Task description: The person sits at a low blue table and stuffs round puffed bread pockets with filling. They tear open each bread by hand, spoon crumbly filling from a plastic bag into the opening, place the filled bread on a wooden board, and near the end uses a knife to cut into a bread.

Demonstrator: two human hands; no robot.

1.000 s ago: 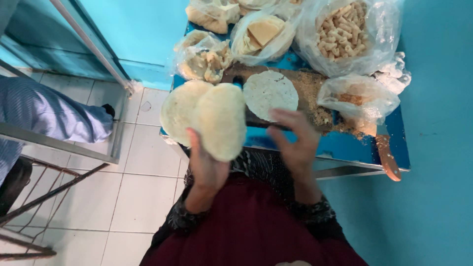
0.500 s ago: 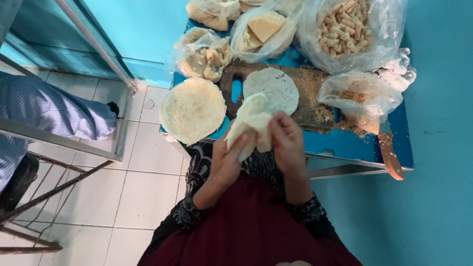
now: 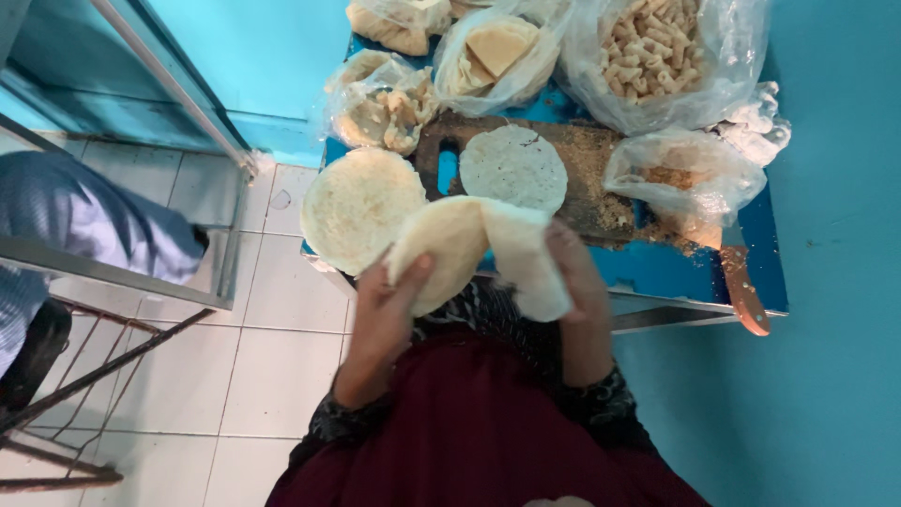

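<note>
Here, by size, all placed from the board:
Table [image 3: 676,277]: blue, under the board; its near edge meets the person's lap.
Bags [image 3: 657,56]: clear plastic ones crowd behind and right of the board, holding pale pieces and flat rounds.
Board [image 3: 587,178]: dark wood, crumb-strewn, one wrap lying flat on it.
Stack [image 3: 357,207]: round wraps piled just left of the board, overhanging the table edge.
Wrap [image 3: 474,249]: in front of the board, in the air between both hands, folded over on itself. It looks light, thin and limp, likely to tear if pulled; best held by the rim with flat fingers.
Left hand [image 3: 389,310]: closed on the wrap's left half, thumb on top.
Right hand [image 3: 577,277]: gripping the hanging right flap from behind.
Knife [image 3: 741,282]: right of the board, at the table edge.
Change: half a second ago the wrap was bunched small between the hands; now it is spread wider.
</note>
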